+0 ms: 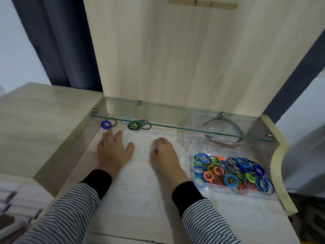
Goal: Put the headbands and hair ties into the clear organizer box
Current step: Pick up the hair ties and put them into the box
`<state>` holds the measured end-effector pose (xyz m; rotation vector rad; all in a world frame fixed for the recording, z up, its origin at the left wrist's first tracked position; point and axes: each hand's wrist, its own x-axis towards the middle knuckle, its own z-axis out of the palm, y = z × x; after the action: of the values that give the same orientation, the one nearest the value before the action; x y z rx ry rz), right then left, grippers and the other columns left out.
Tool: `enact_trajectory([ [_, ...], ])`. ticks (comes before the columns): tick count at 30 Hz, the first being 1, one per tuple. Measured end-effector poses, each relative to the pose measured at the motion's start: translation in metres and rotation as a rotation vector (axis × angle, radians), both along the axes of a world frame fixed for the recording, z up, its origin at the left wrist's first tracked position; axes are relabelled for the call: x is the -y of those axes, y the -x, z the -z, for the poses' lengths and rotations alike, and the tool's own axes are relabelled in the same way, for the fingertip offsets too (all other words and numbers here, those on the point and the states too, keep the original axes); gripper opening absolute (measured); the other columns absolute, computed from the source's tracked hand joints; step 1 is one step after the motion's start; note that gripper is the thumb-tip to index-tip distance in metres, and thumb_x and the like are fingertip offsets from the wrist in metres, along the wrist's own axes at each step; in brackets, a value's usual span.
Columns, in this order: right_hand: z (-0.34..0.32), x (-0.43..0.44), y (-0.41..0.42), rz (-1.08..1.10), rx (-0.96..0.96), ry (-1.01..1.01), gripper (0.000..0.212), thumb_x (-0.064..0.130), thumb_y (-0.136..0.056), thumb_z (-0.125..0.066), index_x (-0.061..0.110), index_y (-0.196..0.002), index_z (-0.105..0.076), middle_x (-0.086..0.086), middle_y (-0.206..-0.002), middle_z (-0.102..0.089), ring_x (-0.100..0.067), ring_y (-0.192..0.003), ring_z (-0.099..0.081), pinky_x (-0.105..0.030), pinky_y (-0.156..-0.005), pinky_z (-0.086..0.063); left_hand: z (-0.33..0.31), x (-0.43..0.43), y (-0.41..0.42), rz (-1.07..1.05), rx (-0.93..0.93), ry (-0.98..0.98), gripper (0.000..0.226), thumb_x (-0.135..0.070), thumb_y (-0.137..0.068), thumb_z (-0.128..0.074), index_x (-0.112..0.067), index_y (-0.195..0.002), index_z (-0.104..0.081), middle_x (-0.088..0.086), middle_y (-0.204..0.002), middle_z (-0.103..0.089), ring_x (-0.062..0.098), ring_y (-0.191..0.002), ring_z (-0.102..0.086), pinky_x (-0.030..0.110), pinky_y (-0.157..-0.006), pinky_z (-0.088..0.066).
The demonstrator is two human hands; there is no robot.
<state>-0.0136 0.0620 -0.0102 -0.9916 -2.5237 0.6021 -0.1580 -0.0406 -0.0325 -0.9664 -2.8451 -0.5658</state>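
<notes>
The clear organizer box (197, 138) stands at the right of the desk. Its near compartment holds several colourful hair ties (230, 173); its far compartment holds headbands (226, 132), partly under the glass shelf. Loose ties lie at the back under the shelf: a blue tie (106, 124), a light blue tie (125, 119) and a cluster of black and green ties (139, 125). My left hand (113, 148) lies flat on the white mat, fingers straight, fingertips just short of the blue tie. My right hand (165, 154) rests on the mat with fingers curled under, holding nothing that I can see.
A glass shelf (175, 128) on metal pegs spans the desk just above the loose ties and the headbands. A white lace mat (140, 191) covers the desk. An upright wooden panel (175, 59) rises behind. Dark curtains hang left and right.
</notes>
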Motion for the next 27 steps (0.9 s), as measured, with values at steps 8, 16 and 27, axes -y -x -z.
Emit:
enact_trajectory([
  [8,-0.006,-0.025,0.029,-0.035,0.043,0.022,0.049,-0.003,-0.086,-0.043,0.0,-0.135,-0.045,-0.017,-0.137,-0.046,-0.032,-0.127,-0.043,-0.034,-0.102,-0.038,-0.007,-0.019,0.022,-0.02,0.009,-0.061,0.093,-0.065,-0.072,-0.044,-0.011,-0.147,-0.034,0.02,-0.157,-0.02,0.036,-0.14,-0.03,0.045,-0.109,-0.03],
  [16,-0.008,-0.039,0.059,-0.032,0.088,-0.081,0.057,-0.001,-0.082,-0.042,0.01,-0.139,-0.042,-0.016,-0.128,-0.048,-0.036,-0.119,-0.042,-0.043,-0.097,-0.039,0.003,-0.018,0.032,0.012,-0.096,-0.169,0.069,-0.046,-0.075,-0.045,0.004,-0.122,-0.057,0.032,-0.126,-0.054,0.046,-0.098,-0.059,0.047,-0.078,-0.05],
  [27,0.007,-0.036,0.065,0.089,-0.053,-0.141,0.031,0.018,-0.086,-0.048,0.019,-0.114,-0.06,-0.006,-0.117,-0.049,-0.028,-0.111,-0.042,-0.039,-0.091,-0.033,-0.002,-0.017,0.025,-0.009,-0.075,-0.313,0.043,-0.018,-0.077,-0.059,0.0,-0.115,-0.056,0.02,-0.102,-0.059,0.039,-0.094,-0.057,0.045,-0.078,-0.048],
])
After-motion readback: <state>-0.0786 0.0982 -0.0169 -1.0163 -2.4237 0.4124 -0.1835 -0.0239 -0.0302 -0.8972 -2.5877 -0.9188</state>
